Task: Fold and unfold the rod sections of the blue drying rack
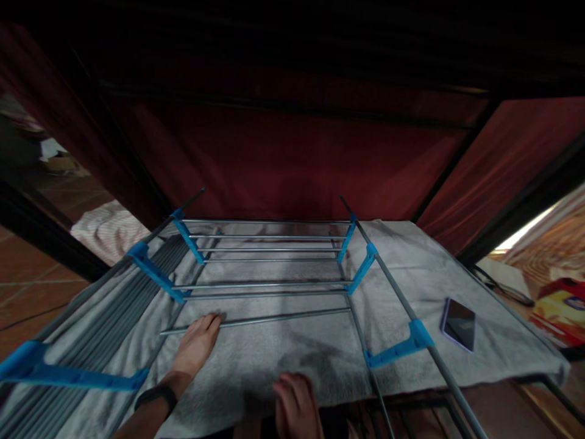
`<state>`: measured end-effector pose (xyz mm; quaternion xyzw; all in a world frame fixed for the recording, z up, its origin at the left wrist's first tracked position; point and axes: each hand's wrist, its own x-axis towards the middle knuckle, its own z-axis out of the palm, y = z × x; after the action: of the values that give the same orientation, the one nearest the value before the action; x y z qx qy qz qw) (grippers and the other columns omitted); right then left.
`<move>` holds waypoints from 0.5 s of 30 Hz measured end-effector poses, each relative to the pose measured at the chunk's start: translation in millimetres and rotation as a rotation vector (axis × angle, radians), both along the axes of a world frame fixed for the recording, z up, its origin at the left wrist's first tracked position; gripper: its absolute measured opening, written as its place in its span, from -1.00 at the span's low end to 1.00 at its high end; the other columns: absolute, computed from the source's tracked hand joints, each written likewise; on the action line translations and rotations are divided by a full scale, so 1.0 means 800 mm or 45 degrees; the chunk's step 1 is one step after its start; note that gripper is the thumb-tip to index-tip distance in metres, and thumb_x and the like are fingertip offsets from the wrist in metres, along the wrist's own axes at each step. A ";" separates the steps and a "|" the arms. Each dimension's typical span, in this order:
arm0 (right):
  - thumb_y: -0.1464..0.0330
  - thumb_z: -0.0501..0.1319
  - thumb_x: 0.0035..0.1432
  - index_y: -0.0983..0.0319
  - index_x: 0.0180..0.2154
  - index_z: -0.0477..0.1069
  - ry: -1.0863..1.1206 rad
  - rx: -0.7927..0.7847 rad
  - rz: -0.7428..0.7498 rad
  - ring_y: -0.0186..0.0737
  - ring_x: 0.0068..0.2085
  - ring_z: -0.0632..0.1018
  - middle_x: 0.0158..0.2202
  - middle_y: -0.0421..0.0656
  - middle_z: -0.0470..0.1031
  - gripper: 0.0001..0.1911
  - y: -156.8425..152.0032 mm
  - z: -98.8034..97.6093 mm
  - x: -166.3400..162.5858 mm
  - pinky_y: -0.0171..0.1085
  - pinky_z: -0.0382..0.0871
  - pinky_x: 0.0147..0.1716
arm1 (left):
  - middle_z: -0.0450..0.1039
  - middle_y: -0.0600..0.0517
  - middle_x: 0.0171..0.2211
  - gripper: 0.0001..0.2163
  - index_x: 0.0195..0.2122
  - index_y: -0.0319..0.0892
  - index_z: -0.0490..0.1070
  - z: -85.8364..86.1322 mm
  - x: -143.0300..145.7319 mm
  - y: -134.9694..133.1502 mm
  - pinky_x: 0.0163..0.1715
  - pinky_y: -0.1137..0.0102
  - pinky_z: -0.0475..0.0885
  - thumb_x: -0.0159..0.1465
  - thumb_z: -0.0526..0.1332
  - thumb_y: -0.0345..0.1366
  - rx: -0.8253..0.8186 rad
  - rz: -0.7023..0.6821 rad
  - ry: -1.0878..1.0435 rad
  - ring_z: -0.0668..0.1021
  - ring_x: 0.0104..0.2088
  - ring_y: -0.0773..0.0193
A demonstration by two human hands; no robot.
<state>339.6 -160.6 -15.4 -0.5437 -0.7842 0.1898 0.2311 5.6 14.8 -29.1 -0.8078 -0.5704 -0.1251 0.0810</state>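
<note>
A shoe-rack-like frame of grey metal tubes [402, 296] and blue plastic brackets lies on a grey cloth. My left hand [198, 341], with a dark band at the wrist, is closed over a loose metal tube [283, 317] near its left end. That tube runs slightly slanted across the frame, nearest me. Beside my left arm is a blue bracket [91, 376]; its counterpart, another blue bracket [397, 352], sits on the right side. My right hand [297, 402], slightly blurred, hovers near the cloth's front edge, fingers loosely bent, nothing visible in them.
Several loose grey tubes [109, 311] lie side by side at the left. A phone [458, 324] rests at the right of the grey cloth [402, 256]. Dark red fabric [292, 158] hangs behind. A red and yellow packet [560, 311] is at far right.
</note>
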 end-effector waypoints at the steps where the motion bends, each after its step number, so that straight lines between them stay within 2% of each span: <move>1: 0.25 0.17 0.46 0.07 0.34 0.44 -0.065 0.078 -0.123 0.18 0.27 0.57 0.31 0.00 0.55 -0.52 0.013 -0.015 0.010 0.13 0.53 0.21 | 0.60 -0.16 0.00 -0.64 0.09 -0.16 0.56 0.000 0.000 0.000 0.08 0.13 0.51 0.44 0.00 -0.41 0.000 0.000 0.006 0.61 0.00 0.00; 3: 0.09 0.30 0.35 0.11 0.42 0.35 -0.171 0.199 -0.138 0.31 0.36 0.49 0.42 0.02 0.44 -0.31 0.032 -0.041 0.029 0.22 0.40 0.32 | 0.60 -0.16 -0.01 -0.63 0.09 -0.16 0.55 0.000 0.000 -0.001 0.08 0.14 0.51 0.44 -0.01 -0.42 0.001 0.002 0.014 0.61 0.00 0.02; 6: -0.06 0.34 0.25 0.10 0.47 0.28 -0.285 0.302 -0.040 0.33 0.41 0.43 0.48 0.02 0.34 -0.13 0.044 -0.063 0.048 0.21 0.26 0.40 | 0.60 -0.14 -0.02 -0.62 0.08 -0.14 0.55 0.002 0.001 -0.003 0.09 0.15 0.50 0.43 -0.02 -0.43 -0.004 0.014 0.018 0.61 -0.01 0.03; 10: -0.05 0.35 0.23 0.04 0.53 0.11 -0.313 0.282 0.106 0.24 0.47 0.36 0.54 -0.02 0.22 -0.04 0.042 -0.056 0.052 0.19 0.06 0.50 | 0.59 -0.14 -0.01 -0.61 0.09 -0.14 0.55 0.007 0.005 -0.005 0.11 0.16 0.48 0.44 -0.03 -0.44 -0.031 0.033 0.039 0.60 0.02 0.03; 15: 0.08 0.30 0.30 0.07 0.53 0.10 -0.284 0.231 0.165 0.16 0.50 0.32 0.55 -0.02 0.19 -0.12 0.039 -0.038 0.046 0.16 -0.22 0.57 | 0.58 -0.17 0.01 -0.61 0.11 -0.18 0.54 0.015 0.007 -0.004 0.12 0.15 0.48 0.43 -0.03 -0.44 -0.077 0.046 0.073 0.58 0.03 0.01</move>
<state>376.6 -129.3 -45.5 -0.4867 -0.8523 0.0713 0.1781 11.1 11.5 -17.0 -0.8027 -0.5858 -0.0831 0.0751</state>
